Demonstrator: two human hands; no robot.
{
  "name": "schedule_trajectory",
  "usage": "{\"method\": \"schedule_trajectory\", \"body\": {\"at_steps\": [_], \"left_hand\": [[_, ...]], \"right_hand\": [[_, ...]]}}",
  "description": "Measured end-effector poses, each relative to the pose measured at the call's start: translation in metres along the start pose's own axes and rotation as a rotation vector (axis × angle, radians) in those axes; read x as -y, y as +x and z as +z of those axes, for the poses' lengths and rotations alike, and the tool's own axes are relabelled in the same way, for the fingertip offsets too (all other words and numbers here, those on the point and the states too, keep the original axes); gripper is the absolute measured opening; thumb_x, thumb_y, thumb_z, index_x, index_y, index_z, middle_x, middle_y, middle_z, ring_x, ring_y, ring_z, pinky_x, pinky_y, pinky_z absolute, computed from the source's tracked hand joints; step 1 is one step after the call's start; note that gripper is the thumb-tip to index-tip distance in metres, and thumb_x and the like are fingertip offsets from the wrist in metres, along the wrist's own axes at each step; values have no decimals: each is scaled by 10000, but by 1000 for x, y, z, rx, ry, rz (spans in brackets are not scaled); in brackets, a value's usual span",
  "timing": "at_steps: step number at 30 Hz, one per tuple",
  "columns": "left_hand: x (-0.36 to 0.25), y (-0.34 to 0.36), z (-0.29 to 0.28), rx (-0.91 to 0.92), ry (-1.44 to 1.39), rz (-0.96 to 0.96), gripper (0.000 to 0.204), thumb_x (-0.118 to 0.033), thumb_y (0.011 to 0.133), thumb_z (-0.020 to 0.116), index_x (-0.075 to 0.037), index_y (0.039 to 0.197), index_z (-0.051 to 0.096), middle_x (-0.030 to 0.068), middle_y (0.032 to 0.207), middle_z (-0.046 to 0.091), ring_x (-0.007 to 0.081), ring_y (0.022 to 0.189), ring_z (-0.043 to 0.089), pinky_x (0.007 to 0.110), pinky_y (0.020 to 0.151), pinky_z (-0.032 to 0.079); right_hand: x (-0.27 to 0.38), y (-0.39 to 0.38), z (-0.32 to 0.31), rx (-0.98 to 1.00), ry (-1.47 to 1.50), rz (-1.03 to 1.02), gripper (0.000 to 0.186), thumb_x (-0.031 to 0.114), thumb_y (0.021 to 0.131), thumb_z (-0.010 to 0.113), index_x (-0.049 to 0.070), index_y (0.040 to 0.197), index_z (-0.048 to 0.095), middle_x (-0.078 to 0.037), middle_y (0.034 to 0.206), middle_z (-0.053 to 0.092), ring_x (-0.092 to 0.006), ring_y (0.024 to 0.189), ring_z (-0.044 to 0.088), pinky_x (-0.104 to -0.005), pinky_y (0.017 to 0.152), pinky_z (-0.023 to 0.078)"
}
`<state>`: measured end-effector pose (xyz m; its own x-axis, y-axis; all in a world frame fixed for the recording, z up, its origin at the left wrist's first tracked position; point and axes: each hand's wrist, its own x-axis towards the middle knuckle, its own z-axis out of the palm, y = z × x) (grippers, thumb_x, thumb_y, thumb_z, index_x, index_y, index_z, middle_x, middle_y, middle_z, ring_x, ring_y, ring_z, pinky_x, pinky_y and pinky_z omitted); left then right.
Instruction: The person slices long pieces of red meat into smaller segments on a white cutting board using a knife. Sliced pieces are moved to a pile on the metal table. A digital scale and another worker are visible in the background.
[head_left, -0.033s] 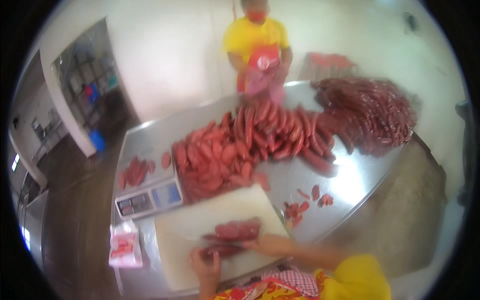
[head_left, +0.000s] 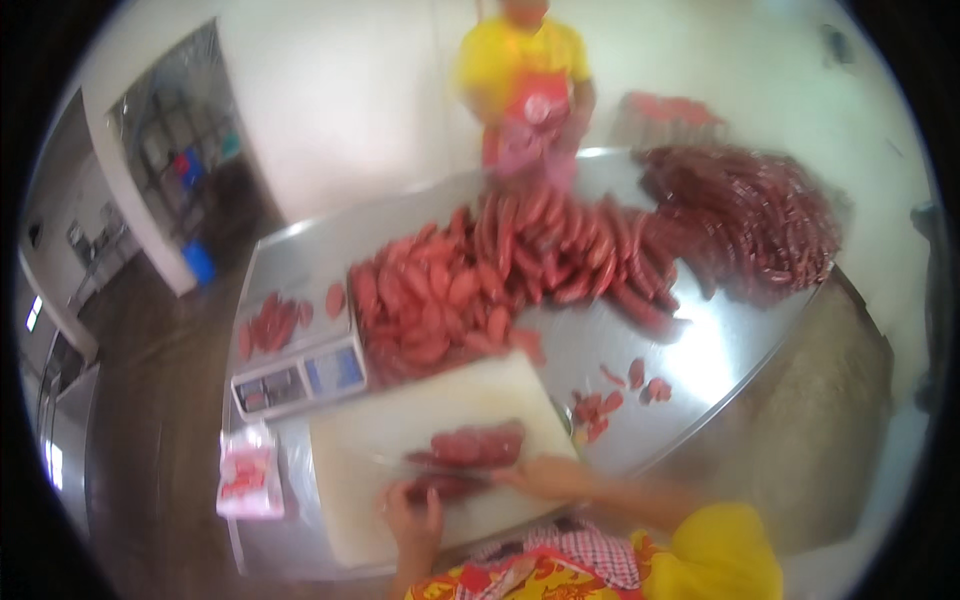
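Observation:
On the white cutting board (head_left: 350,510), my left hand (head_left: 412,520) presses a dark red sausage (head_left: 450,487) with its fingers closed round the near end. My right hand (head_left: 548,478) is closed at the sausage's other end, on what looks like a knife (head_left: 465,471). Its thin, pale blade is blurred and lies along the sausage. Just beyond it, sliced pieces of sausage (head_left: 475,444) rest together on the board. Large heaps of cut red sausage pieces (head_left: 430,295) and whole sausages (head_left: 560,245) lie past the board.
A white scale (head_left: 300,383) with sausage slices (head_left: 270,325) on it stands at the left. Near it is a plastic pack (head_left: 250,475). Scraps (head_left: 598,410) lie right of the board. Dark linked sausages (head_left: 745,220) fill the metal table's (head_left: 350,220) far right. A co-worker (head_left: 535,90) stands opposite.
The whole view has shifted slightly. Both my hands stay at the sausage, with the right one a little nearer the board's edge. The co-worker's upper body and arm have moved a little.

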<state>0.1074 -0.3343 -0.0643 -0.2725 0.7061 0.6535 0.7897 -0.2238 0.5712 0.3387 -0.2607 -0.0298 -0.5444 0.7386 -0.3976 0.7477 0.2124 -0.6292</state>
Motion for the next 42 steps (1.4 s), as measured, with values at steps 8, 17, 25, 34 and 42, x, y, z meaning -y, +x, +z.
{"method": "schedule_trajectory", "body": {"at_steps": [8,17,25,34,42], "left_hand": [[10,-4,15,192,-5,160,214,-22,681,688,-90,873,623,80,891,549,294,874,507,423,815,392],[8,-3,19,200,38,167,279,-107,635,773,-112,878,637,56,932,583,256,880,530,376,821,379],[8,-4,19,207,46,114,264,-103,666,781,-103,886,635,54,915,588,249,863,543,378,809,385],[15,-1,6,194,32,100,267,-90,690,766,-71,925,641,94,970,569,301,916,521,403,842,423],[19,-7,1,224,48,70,247,-47,678,732,-59,898,621,108,968,568,306,930,519,416,836,428]], "right_hand": [[-7,-59,-38,81,-27,210,730,621,975,350,-28,834,652,-268,778,649,-454,798,637,-505,750,495],[-10,-132,-76,67,-223,284,569,525,963,497,-2,796,629,-251,700,632,-459,678,615,-506,629,488],[-13,-32,-8,11,-195,24,644,522,985,437,-6,683,646,-222,612,613,-435,593,621,-495,562,506],[18,-13,-14,-24,-185,-158,585,476,1010,406,-24,812,638,-242,695,637,-443,658,631,-515,595,503],[-4,-100,-40,71,-91,155,665,552,985,408,-28,759,640,-241,659,627,-469,652,618,-512,631,502]]}}
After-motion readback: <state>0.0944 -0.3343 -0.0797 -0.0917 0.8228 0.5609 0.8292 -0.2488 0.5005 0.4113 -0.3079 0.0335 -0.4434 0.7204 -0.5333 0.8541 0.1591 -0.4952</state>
